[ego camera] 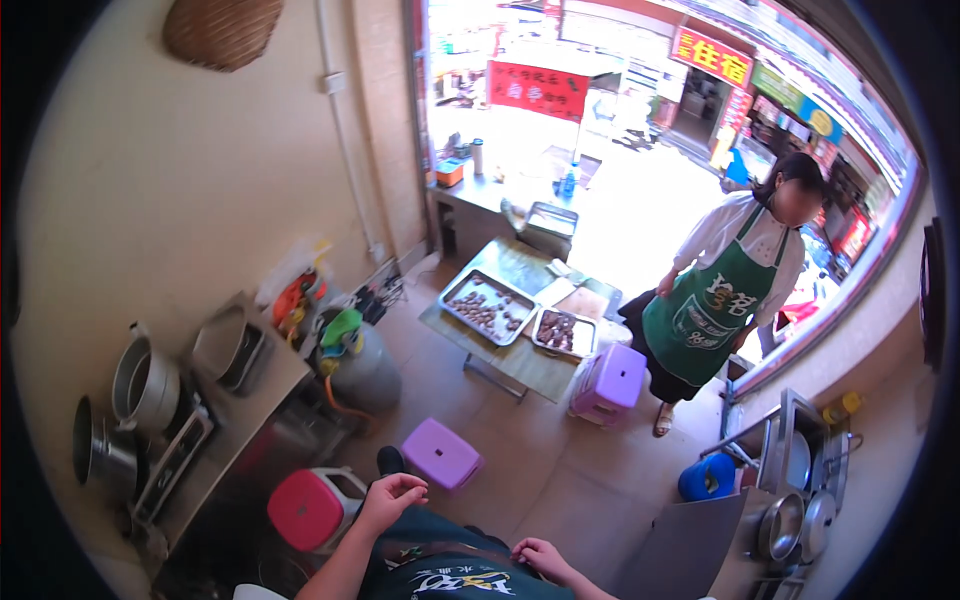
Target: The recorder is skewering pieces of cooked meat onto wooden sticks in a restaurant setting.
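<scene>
My left hand (pixel 391 501) is raised over my lap with its fingers curled loosely and nothing seen in it. My right hand (pixel 541 558) hovers by the green apron (pixel 465 559) that I wear, its fingers bent and also seemingly without an object. A purple plastic stool (pixel 442 454) stands on the floor just beyond my hands. Farther off, a low folding table (pixel 491 364) holds a large metal tray (pixel 455 309) of small brown lumps and a smaller metal tray (pixel 593 346) of darker pieces. A white cutting board (pixel 556 291) lies behind them.
A co-worker in a green apron (pixel 701 315) stands beside the table, near a taller purple stool (pixel 611 384). At left are a red stool (pixel 306 510), a gas cylinder (pixel 367 371) and a steel counter (pixel 225 442) with pots. A sink (pixel 796 450) and a blue bucket (pixel 706 477) stand at right.
</scene>
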Available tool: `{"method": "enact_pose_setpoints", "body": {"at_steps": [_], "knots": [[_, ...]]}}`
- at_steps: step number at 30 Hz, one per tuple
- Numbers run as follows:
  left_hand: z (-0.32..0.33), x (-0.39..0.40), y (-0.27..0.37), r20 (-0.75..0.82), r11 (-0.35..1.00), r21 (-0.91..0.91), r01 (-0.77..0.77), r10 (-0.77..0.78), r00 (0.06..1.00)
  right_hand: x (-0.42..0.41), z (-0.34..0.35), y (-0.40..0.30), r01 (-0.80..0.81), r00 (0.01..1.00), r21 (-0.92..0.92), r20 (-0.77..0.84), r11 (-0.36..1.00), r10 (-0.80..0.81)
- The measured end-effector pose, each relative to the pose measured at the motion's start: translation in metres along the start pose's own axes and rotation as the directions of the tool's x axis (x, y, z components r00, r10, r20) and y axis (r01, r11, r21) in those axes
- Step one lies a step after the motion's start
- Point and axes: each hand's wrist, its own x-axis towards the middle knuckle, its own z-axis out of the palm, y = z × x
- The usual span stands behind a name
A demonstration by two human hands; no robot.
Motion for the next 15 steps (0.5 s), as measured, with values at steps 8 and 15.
{"method": "enact_pose_setpoints", "body": {"at_steps": [8, 15], "knots": [[0.018, 0.205, 0.001, 0.284, 0.992, -0.08, 0.098, -0.072, 0.956, 0.042, 0.003, -0.031, 0.224, 0.966, -0.001, -0.128, 0.975, -0.223], [-0.02, 0.345, -0.057, 0.458, 0.932, -0.02, 0.361, -0.313, 0.832, 0.215, 0.041, -0.128, 0.204, 0.978, -0.193, -0.005, 0.96, -0.209]]}}
